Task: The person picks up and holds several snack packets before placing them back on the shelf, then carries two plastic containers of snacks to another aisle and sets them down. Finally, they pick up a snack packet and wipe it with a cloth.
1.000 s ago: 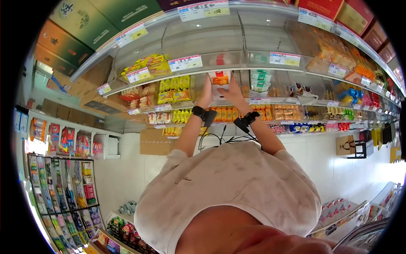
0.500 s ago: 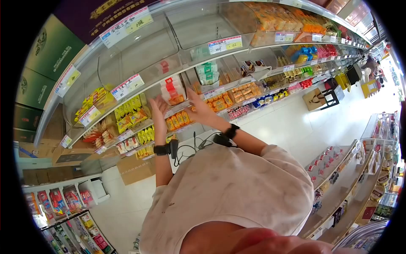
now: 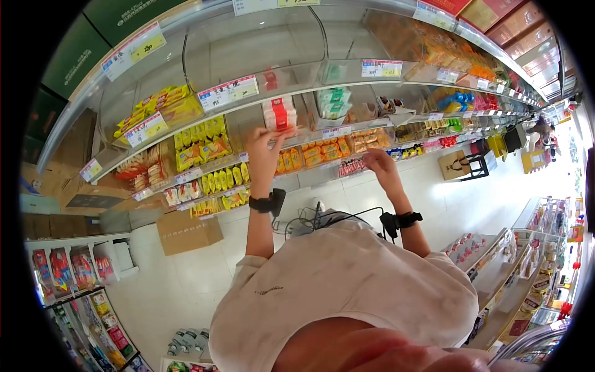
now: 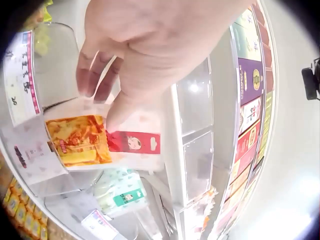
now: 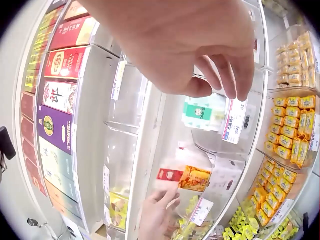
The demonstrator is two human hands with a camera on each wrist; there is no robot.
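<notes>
My left hand reaches to the front of a shelf bin holding white packets with red bands. In the left wrist view its thumb touches the top packet beside the red band, and the other fingers hang bent over the packet's edge. That packet's front bears an orange food picture. My right hand is held back from the shelf to the right, its fingers loosely curled around nothing. White packets with green bands lie in the neighbouring bin, behind the right fingers in the right wrist view.
Yellow snack packets fill bins to the left. Orange-wrapped snacks sit on the tier below. Clear bin fronts carry price tags along the shelf edge. A cardboard box stands on the floor.
Both hands were together around a packet at the bin, then moved apart beside the stack. The right hand has drawn back and to the right; the left now touches the packets' front.
</notes>
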